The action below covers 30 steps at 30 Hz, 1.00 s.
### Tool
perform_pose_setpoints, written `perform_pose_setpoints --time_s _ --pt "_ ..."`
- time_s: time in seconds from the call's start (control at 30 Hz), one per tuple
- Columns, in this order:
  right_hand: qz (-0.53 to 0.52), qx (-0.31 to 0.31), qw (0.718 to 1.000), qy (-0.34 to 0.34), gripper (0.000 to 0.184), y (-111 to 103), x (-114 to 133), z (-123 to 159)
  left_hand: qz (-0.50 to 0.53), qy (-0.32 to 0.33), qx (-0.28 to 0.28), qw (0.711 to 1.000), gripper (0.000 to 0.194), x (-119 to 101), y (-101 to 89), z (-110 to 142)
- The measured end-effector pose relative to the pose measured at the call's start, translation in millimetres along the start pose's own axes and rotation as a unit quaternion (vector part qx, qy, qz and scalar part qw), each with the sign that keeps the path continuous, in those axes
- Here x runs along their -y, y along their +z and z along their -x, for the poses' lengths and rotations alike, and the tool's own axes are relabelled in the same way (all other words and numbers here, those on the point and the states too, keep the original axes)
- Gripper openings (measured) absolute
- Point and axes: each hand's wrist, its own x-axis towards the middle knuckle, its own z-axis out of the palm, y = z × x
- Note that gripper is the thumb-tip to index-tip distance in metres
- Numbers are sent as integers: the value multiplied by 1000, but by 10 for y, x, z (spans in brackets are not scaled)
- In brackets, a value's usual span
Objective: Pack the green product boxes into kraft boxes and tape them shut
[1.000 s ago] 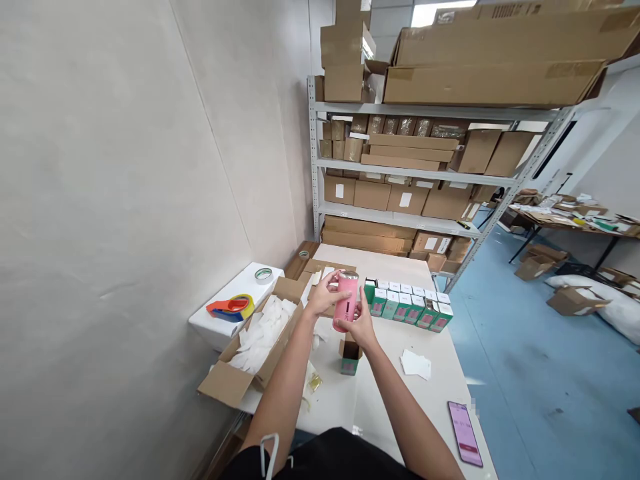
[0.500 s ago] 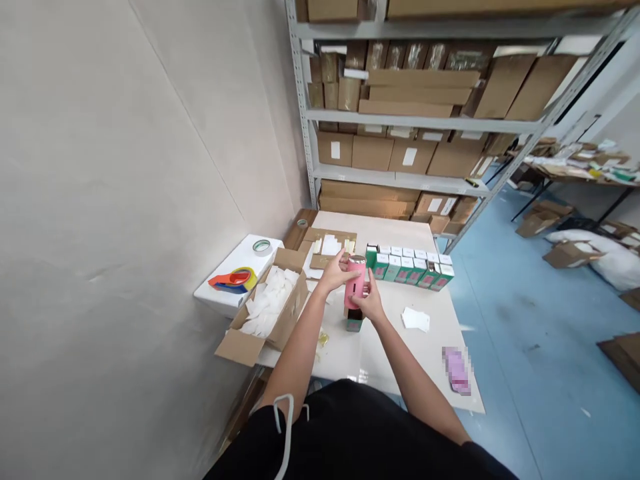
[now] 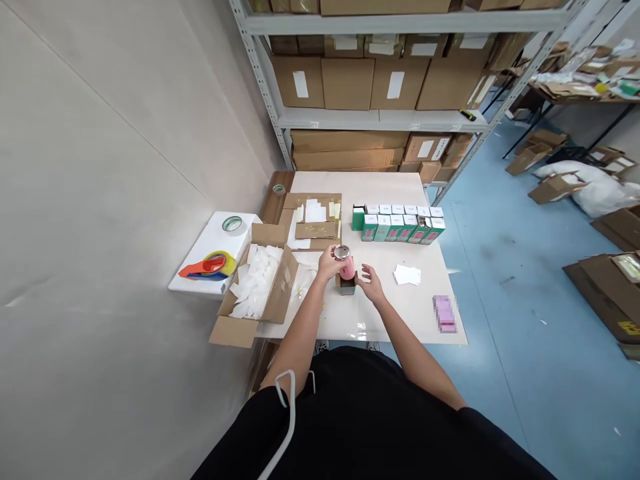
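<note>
My left hand [image 3: 329, 264] grips a pink cylindrical bottle [image 3: 347, 267] with a silver cap, which stands partly inside a small open green box [image 3: 346, 285] on the white table [image 3: 380, 313]. A little to the right of the box, my right hand [image 3: 371, 282] hovers with its fingers spread, holding nothing. Behind them stand two rows of closed green and white boxes [image 3: 397, 223].
An open carton of white packets [image 3: 257, 288] sits at the table's left edge. A side stand [image 3: 197, 283] holds a tape dispenser [image 3: 210, 265] and a tape roll [image 3: 232, 223]. White cards [image 3: 407, 275] and a phone [image 3: 444, 313] lie right. Shelves of cartons [image 3: 370, 83] stand behind.
The pink bottle has gone down from mid-air into the small green box. My right hand has let go of it and opened. The camera has tilted downward.
</note>
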Motion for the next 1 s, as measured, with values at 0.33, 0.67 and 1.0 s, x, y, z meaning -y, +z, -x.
perform_pose_setpoints --time_s 0.33,0.67,1.0 --pt "-11 32 995 91 64 238 -520 24 -36 4 19 999 71 552 176 195" --pt "-46 24 994 100 60 172 -483 43 -300 -3 131 945 53 884 291 290" --pt "-17 29 996 82 70 216 -438 78 -115 -111 12 987 45 1222 132 146"
